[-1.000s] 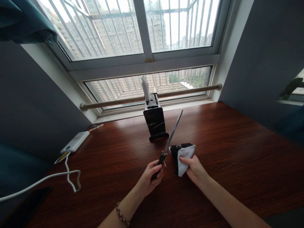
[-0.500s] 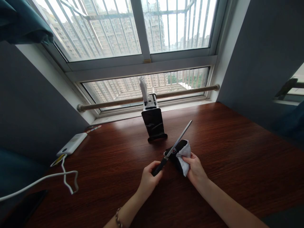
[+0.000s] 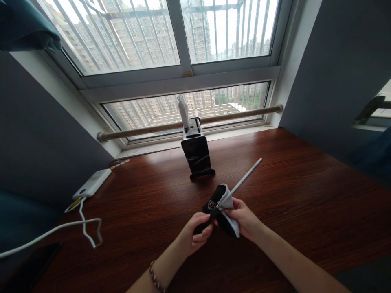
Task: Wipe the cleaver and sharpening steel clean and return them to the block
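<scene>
Black-handled rod [image 3: 236, 186] fills the curled left hand [image 3: 194, 235]; right hand [image 3: 246, 219] pinches cloth [image 3: 227, 226].

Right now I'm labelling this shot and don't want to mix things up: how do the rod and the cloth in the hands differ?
The rod is long, thin and straight; the cloth is broad and folded. The rod is pale with a dark handle; the cloth is black and white with a small badge. The left hand holds the rod, the right hand the cloth. Both include black.
</scene>
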`<state>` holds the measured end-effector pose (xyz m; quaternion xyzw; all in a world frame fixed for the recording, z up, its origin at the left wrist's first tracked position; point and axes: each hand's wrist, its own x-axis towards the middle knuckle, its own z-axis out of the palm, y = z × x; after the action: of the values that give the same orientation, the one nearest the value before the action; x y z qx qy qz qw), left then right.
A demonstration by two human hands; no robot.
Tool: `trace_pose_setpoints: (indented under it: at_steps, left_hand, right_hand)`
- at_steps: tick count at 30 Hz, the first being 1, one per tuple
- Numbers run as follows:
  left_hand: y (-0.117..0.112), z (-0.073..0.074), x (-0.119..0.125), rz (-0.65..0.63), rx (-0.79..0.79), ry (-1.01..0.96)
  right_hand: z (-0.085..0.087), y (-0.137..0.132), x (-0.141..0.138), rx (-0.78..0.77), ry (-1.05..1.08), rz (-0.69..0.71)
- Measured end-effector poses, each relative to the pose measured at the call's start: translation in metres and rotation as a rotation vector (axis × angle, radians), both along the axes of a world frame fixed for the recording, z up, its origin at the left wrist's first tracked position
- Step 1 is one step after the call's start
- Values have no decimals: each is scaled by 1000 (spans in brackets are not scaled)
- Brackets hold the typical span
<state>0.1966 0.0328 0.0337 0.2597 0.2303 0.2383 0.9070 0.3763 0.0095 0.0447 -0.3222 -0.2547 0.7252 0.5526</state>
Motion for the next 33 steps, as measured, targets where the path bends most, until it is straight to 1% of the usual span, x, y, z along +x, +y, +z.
trace_pose_setpoints:
  at_steps: [2, 4, 5, 6, 8, 10, 11, 12, 13, 14, 16, 17, 18, 20, 22, 23, 25, 28, 30, 33]
  left_hand:
    - [0, -2, -3, 3, -89, -85]
    - [1, -3, -6, 10, -103, -102]
    - [1, -3, -8, 25, -104, -108]
    - [1, -3, -9, 41, -100, -111]
    - [2, -2, -13, 78, -79, -107]
    - [3, 0, -14, 103, -43, -88]
    - [3, 0, -14, 107, -23, -76]
    - [3, 1, -13, 107, -13, -71]
    - [3, 1, -10, 116, 33, -30]
    - [1, 1, -7, 134, 114, 46]
    - [-3, 2, 0, 188, 313, 247]
    - [-6, 2, 3, 228, 428, 356]
    - [-8, 3, 6, 272, 561, 469]
    - [-13, 5, 10, 335, 825, 662]
    - [-16, 7, 11, 366, 1092, 859]
    - [-16, 7, 11, 373, 1178, 927]
    - [-15, 6, 9, 406, 1238, 971]
    - [-13, 2, 7, 473, 1279, 969]
    - [-13, 1, 7, 475, 1287, 983]
    - [-13, 4, 8, 453, 1279, 1011]
  right_hand:
    - [2, 0, 1, 18, -43, 43]
    - [0, 3, 3, -23, -82, 5]
    - [-2, 5, 5, -67, -91, -62]
    - [-5, 8, 7, -116, -89, -157]
    - [-10, 15, 12, -196, -58, -385]
    - [-13, 20, 16, -222, -2, -584]
    - [-12, 21, 18, -216, 25, -635]
    - [-10, 22, 19, -203, 60, -638]
    - [-6, 21, 19, -189, 113, -606]
    - [-2, 20, 19, -175, 179, -535]
    - [8, 16, 17, -163, 320, -335]
    - [11, 15, 16, -174, 373, -255]
    - [14, 13, 15, -195, 401, -205]
    - [14, 12, 14, -229, 404, -163]
    - [11, 12, 13, -190, 377, -149]
    - [8, 12, 13, -152, 358, -139]
    - [4, 11, 11, -86, 322, -132]
    - [1, 11, 10, -68, 315, -160]
    - [0, 14, 13, -74, 333, -217]
    - [-1, 23, 28, -88, 348, -375]
